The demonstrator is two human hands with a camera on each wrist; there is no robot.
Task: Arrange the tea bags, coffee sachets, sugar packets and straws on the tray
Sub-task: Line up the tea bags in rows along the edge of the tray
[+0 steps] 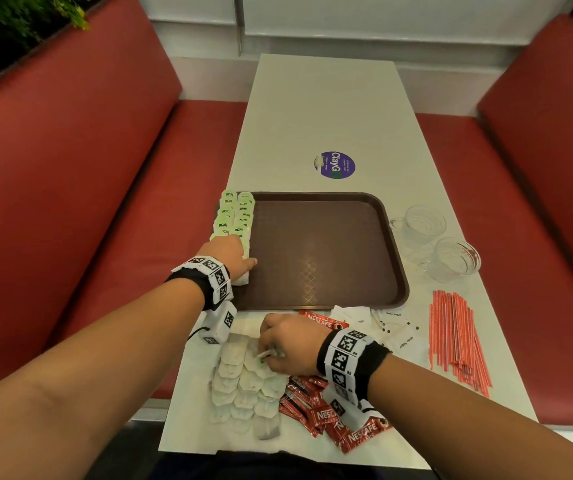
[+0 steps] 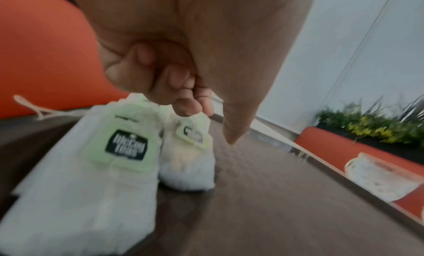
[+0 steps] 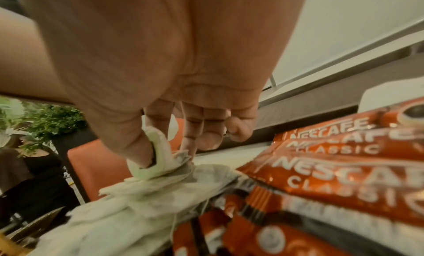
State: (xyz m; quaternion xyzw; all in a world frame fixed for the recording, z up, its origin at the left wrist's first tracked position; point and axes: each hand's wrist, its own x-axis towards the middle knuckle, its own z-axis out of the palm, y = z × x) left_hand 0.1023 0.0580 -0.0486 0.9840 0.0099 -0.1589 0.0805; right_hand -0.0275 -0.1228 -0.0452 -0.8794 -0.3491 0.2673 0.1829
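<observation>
While sorting tea bags onto the tray [image 1: 326, 303].
Left hand [image 1: 229, 252], fingers curled, index out, over two tea-bag rows [image 1: 235, 216] along tray's left edge; right hand [image 1: 287, 342] pinching a tea bag tag [image 3: 158, 151] from the table pile [image 1: 243, 382] beside coffee sachets [image 1: 330, 417].

One brown tray [image 1: 323, 303]. Two glass cups [image 1: 420, 223]. Two rows of green-tagged tea bags [image 1: 240, 216] on tray. Straws [image 1: 454, 337], Nescafé sachets [image 1: 316, 407], sugar packets [image 1: 396, 327]: count unclear.
</observation>
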